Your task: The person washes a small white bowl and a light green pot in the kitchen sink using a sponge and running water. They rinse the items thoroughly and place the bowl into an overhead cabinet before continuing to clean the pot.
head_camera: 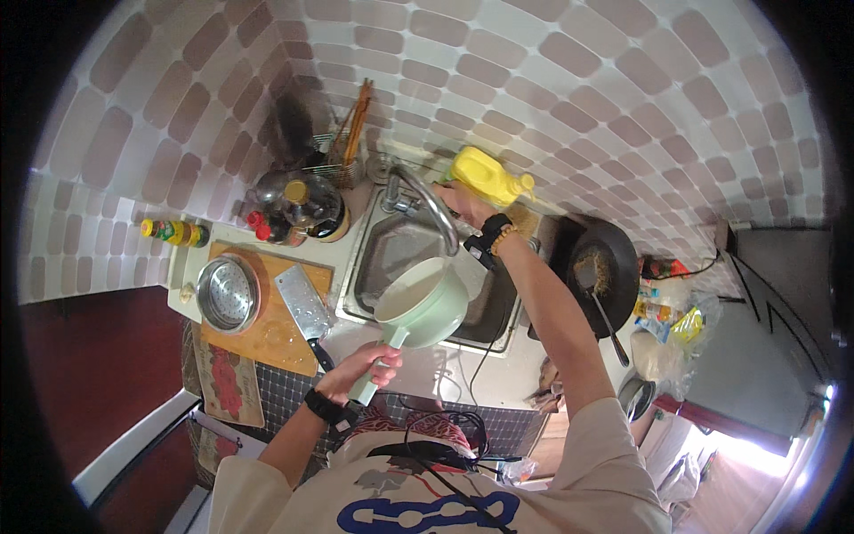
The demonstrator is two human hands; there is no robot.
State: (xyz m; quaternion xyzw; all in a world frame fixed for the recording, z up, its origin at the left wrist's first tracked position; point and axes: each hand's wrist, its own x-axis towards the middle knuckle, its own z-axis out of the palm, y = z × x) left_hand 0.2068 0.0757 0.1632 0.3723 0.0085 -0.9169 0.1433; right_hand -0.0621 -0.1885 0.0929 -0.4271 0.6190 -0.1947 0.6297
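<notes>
My left hand (363, 370) grips the handle of a pale green saucepan (434, 310). The pan is tilted over the front of the steel sink (347, 304), its pale inside facing up. Just above its rim ends the spout of a curved chrome faucet (440, 220); I cannot make out running water. My right hand (467, 203) reaches past the spout to the back of the sink, beside a yellow plastic jug (484, 177). Its fingertips are partly hidden behind the spout, so whether they hold anything does not show.
Left of the sink, a cleaver (301, 304) and a steel perforated pot (228, 294) rest on a wooden cutting board (267, 340). Behind stand sauce bottles (320, 217) and a wire chopstick holder (343, 170). To the right sits a black wok (617, 267) with a metal-handled utensil (608, 327).
</notes>
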